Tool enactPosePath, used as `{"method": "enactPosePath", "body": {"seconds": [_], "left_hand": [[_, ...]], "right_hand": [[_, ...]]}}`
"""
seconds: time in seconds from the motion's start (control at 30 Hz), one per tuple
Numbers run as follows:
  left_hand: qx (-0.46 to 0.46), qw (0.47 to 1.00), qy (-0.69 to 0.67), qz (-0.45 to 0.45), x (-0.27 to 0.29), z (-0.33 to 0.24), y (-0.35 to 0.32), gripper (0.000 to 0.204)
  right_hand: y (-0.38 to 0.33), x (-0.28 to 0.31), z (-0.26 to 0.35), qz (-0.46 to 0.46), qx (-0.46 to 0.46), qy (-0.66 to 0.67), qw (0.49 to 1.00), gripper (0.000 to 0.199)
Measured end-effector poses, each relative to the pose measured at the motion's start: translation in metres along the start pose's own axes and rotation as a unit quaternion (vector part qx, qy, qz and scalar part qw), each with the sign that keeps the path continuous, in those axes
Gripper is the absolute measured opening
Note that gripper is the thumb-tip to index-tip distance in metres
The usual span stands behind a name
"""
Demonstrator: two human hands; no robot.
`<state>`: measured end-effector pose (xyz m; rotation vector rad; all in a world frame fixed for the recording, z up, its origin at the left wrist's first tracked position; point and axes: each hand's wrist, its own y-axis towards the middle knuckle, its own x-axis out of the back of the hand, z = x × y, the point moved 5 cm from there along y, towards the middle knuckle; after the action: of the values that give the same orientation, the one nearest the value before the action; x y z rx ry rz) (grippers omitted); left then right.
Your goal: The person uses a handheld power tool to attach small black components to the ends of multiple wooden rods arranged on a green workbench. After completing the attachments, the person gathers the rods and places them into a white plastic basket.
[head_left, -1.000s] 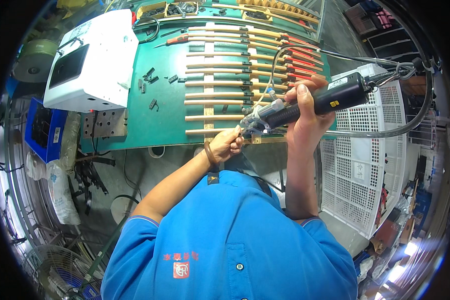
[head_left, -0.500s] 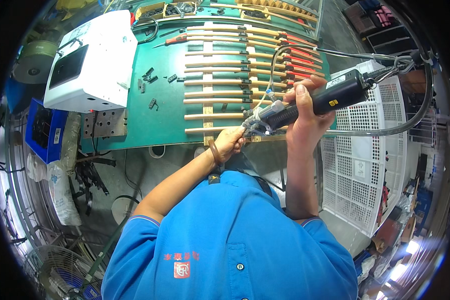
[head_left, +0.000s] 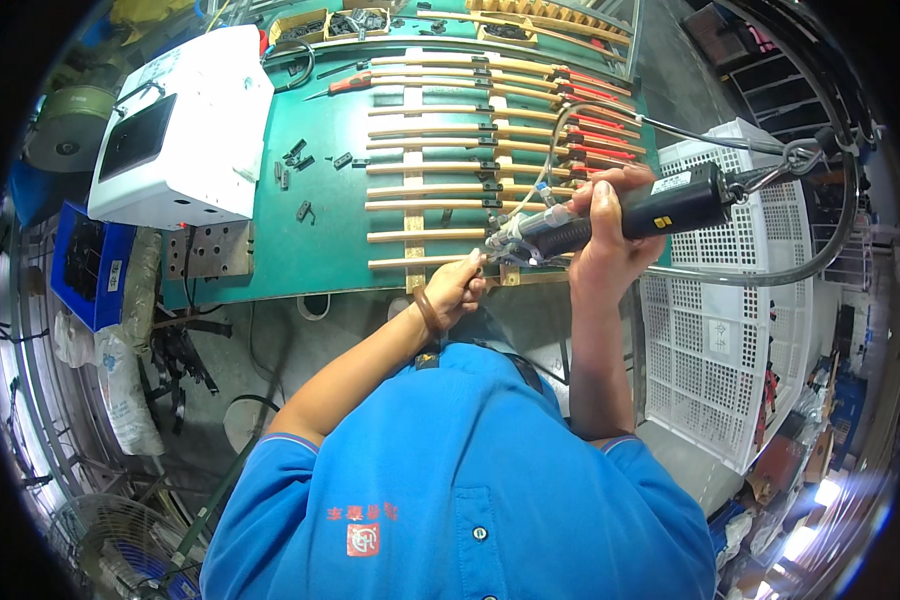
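Note:
My right hand (head_left: 610, 232) is wrapped round a black powered screwdriver (head_left: 682, 202) with a hose-fed metal nose (head_left: 530, 226). The tool lies slantwise, its nose toward my left hand (head_left: 453, 288). The fingers of that hand are closed close by the nose, at the near edge of the rack; what they pinch is hidden. Several slim wooden strips (head_left: 425, 236) lie side by side across two pale rails (head_left: 413, 178). Small black fittings (head_left: 488, 167) sit along most strips, and red pieces (head_left: 595, 84) cover many right ends.
A white machine (head_left: 185, 125) stands on the green table (head_left: 320, 230) at left, near loose black parts (head_left: 305, 211) and a red-handled screwdriver (head_left: 348, 84). Part boxes (head_left: 300, 27) line the back. A thick hose (head_left: 820, 262) loops at right above white crates (head_left: 710, 330).
The rear end of the powered screwdriver has dropped a little toward me, and my right hand has shifted slightly with it. My left hand stays almost in place.

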<state>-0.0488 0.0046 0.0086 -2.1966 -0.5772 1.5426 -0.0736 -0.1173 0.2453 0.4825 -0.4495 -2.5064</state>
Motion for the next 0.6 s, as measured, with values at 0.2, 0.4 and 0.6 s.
{"method": "enactPosePath", "body": {"seconds": [0.2, 0.4, 0.6], "left_hand": [[-0.007, 0.997, 0.046, -0.063, 0.011, -0.001, 0.007, 0.024], [-0.003, 0.998, 0.059, -0.022, 0.024, 0.007, 0.015, 0.022], [-0.021, 0.999, 0.041, 0.018, 0.024, 0.005, 0.014, 0.018]], "right_hand": [[-0.003, -0.006, -0.002, 0.016, -0.032, 0.017, 0.999, 0.024], [-0.007, -0.014, 0.001, 0.024, -0.026, 0.001, 0.999, 0.023], [-0.005, -0.013, -0.001, 0.024, -0.022, 0.000, 0.999, 0.023]]}}
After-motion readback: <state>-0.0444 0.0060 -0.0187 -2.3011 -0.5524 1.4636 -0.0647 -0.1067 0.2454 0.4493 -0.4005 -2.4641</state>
